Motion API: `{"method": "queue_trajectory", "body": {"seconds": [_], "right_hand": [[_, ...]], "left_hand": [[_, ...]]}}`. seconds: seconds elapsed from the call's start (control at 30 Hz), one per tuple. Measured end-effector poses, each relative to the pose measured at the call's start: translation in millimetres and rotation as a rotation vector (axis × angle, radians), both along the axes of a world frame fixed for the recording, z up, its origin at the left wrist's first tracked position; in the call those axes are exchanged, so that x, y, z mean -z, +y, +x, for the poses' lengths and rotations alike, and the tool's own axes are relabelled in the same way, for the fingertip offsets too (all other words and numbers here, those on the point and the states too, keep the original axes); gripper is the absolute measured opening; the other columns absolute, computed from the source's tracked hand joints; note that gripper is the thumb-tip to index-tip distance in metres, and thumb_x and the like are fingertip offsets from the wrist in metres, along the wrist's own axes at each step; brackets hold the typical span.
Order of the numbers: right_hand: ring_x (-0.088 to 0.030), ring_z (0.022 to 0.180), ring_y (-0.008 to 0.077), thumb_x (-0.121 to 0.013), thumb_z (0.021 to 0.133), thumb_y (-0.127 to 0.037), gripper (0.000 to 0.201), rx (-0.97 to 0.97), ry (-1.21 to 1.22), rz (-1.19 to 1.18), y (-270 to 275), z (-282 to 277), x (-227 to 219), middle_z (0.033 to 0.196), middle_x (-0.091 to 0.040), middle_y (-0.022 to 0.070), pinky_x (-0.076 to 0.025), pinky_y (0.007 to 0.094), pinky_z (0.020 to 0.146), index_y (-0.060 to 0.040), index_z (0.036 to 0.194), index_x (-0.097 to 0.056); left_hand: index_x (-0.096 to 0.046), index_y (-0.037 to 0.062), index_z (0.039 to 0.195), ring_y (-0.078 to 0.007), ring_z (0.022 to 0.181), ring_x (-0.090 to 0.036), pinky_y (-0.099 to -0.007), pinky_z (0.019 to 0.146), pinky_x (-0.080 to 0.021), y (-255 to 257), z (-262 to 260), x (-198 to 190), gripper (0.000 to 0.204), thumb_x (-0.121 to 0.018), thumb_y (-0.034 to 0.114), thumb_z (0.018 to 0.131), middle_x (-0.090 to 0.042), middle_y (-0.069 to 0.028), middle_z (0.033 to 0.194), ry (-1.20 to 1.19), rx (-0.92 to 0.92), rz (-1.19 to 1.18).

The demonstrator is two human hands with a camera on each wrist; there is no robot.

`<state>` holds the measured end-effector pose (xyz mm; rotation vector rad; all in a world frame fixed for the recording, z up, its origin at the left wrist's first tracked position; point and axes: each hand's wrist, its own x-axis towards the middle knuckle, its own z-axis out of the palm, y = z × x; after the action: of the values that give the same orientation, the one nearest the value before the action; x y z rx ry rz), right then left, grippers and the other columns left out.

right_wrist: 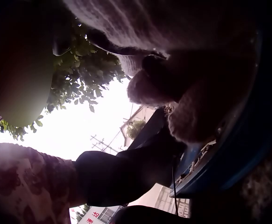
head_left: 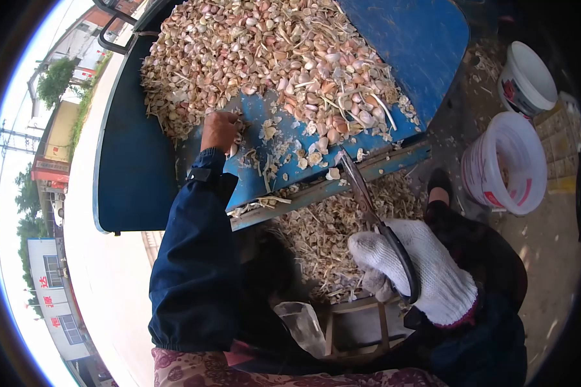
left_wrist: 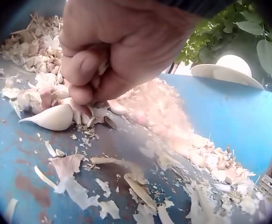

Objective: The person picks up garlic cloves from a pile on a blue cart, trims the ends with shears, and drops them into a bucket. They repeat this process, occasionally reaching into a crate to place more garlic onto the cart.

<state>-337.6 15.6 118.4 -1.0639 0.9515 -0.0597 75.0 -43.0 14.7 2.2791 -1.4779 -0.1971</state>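
Note:
My bare left hand (head_left: pixel 219 131) is low over the blue tray (head_left: pixel 255 171), at the near edge of a heap of garlic cloves (head_left: pixel 258 51). In the left wrist view its fingers curl down and pinch garlic pieces (left_wrist: pixel 82 112), largely hidden by the fingertips. One plump pale clove (left_wrist: pixel 54 117) lies right beside them. My right hand (head_left: pixel 426 267), in a white knit glove, grips a pair of shears (head_left: pixel 368 203) by the black handle. Their blades point forward at the tray's front edge. In the right wrist view the gloved fingers (right_wrist: pixel 187 116) are dark and curled.
Papery skins (head_left: pixel 271 129) and stalk bits litter the tray. A deep pile of husks (head_left: pixel 329 238) lies below its front edge. To the right stand a translucent bucket (head_left: pixel 471 171) and a white bucket (head_left: pixel 529 74). A stool-like frame (head_left: pixel 329 332) is between the legs.

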Motion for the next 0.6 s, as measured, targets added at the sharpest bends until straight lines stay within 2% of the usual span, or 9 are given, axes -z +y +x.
{"method": "queue_trajectory", "body": {"seconds": [0.07,0.1,0.17,0.23,0.27,0.33,0.4,0.47,0.6], "right_hand": [[-0.045,0.044,0.0060,-0.066,0.089,-0.044,0.041,0.025,-0.021,0.031,1,0,-2,0.050,-0.049,-0.0017,-0.033,0.0236,0.041,-0.0039,0.080,-0.068],[-0.046,0.045,0.0059,-0.066,0.089,-0.042,0.039,0.049,-0.046,0.057,1,0,-4,0.051,-0.050,-0.0016,-0.034,0.0232,0.041,-0.0036,0.083,-0.069],[-0.046,0.045,0.0058,-0.067,0.089,-0.040,0.037,0.080,-0.081,0.103,1,0,-10,0.052,-0.051,-0.0014,-0.034,0.0230,0.041,-0.0031,0.087,-0.070],[-0.047,0.046,0.0056,-0.067,0.089,-0.038,0.036,0.112,-0.118,0.151,2,0,-12,0.053,-0.051,-0.0011,-0.035,0.0228,0.041,-0.0026,0.091,-0.070],[-0.049,0.048,0.0065,-0.068,0.089,-0.037,0.035,0.075,-0.100,0.093,2,0,-12,0.055,-0.054,0.0005,-0.036,0.0239,0.042,-0.0022,0.093,-0.071],[-0.050,0.049,0.0073,-0.068,0.089,-0.036,0.035,0.039,-0.082,0.035,1,0,-10,0.057,-0.057,0.0020,-0.038,0.0249,0.043,-0.0018,0.095,-0.071],[-0.056,0.055,0.0077,-0.069,0.087,-0.037,0.039,-0.009,-0.094,-0.039,1,-1,-4,0.065,-0.057,0.0030,-0.046,0.0203,0.048,0.0011,0.089,-0.060],[-0.057,0.055,0.0080,-0.069,0.087,-0.038,0.041,-0.023,-0.087,-0.044,0,-2,-4,0.065,-0.058,0.0036,-0.046,0.0205,0.048,0.0016,0.090,-0.060],[-0.057,0.054,0.0084,-0.070,0.086,-0.041,0.045,0.000,-0.089,-0.038,-3,-2,-12,0.065,-0.058,0.0048,-0.046,0.0211,0.048,0.0026,0.090,-0.061]], "left_hand": [[-0.073,0.0083,0.095,-0.0280,0.070,-0.068,-0.0357,0.067,-0.053,-1,3,3,0.020,-0.064,0.013,0.077,-0.069,-0.0168,0.077,-0.059,0.085,0.088],[-0.073,0.0083,0.095,-0.0280,0.070,-0.068,-0.0357,0.067,-0.053,-1,4,8,0.020,-0.064,0.013,0.077,-0.069,-0.0168,0.077,-0.059,0.085,0.089],[-0.073,0.0085,0.096,-0.0282,0.078,-0.068,-0.0372,0.073,-0.053,-1,8,15,0.020,-0.064,0.018,0.081,-0.069,-0.0167,0.086,-0.211,0.226,0.008],[-0.073,0.0094,0.098,-0.0287,0.082,-0.068,-0.0377,0.075,-0.052,-1,1,11,0.020,-0.064,0.018,0.082,-0.070,-0.0158,0.090,-0.184,0.213,0.051],[-0.072,0.0103,0.100,-0.0291,0.085,-0.067,-0.0382,0.077,-0.052,-1,-3,8,0.021,-0.064,0.018,0.082,-0.070,-0.0149,0.093,-0.155,0.199,0.092],[-0.072,0.0094,0.102,-0.0288,0.084,-0.068,-0.0375,0.076,-0.053,-2,-6,6,0.023,-0.064,0.016,0.082,-0.070,-0.0158,0.092,-0.136,0.166,0.122],[-0.071,0.0086,0.104,-0.0285,0.082,-0.068,-0.0368,0.075,-0.053,-3,-8,5,0.025,-0.064,0.014,0.081,-0.070,-0.0167,0.090,-0.116,0.133,0.153],[-0.070,0.0052,0.105,-0.0271,0.076,-0.069,-0.0357,0.072,-0.054,-4,-8,5,0.027,-0.063,0.010,0.080,-0.069,-0.0186,0.086,-0.031,0.039,0.124],[-0.070,0.0019,0.105,-0.0230,0.065,-0.068,-0.0334,0.066,-0.054,-10,1,13,0.028,-0.062,0.007,0.078,-0.069,-0.0179,0.079,0.061,0.049,0.076]]}}
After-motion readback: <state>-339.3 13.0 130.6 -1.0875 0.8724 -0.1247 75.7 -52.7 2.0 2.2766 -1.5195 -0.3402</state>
